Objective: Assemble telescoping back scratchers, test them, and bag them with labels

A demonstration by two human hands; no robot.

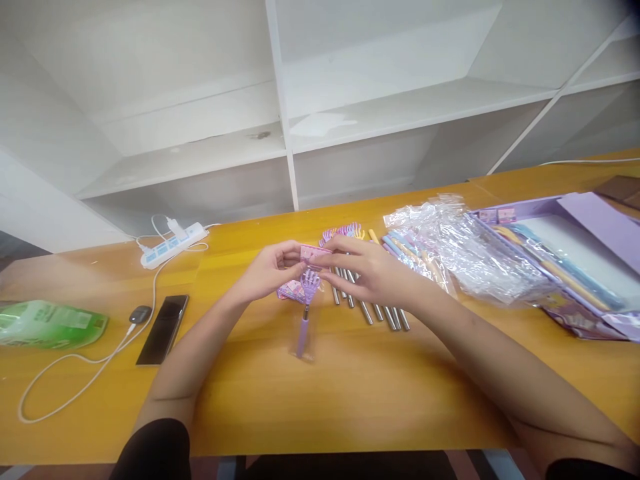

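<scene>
While left hand (pixel 265 272) pinches pink printed card (pixel 313 252), right hand (pixel 373 270) at its edge, grip unclear | purple hand-shaped scratcher (pixel 304 327) in clear plastic sleeve (pixel 310 348): just nearside of card | risk: loosened pinch could drop it

No lettering can be read. The print on the pink card (pixel 313 253) is too small to make out, and the markings on the green pouch (pixel 53 325) and the purple box (pixel 600 227) are blurred.
</scene>
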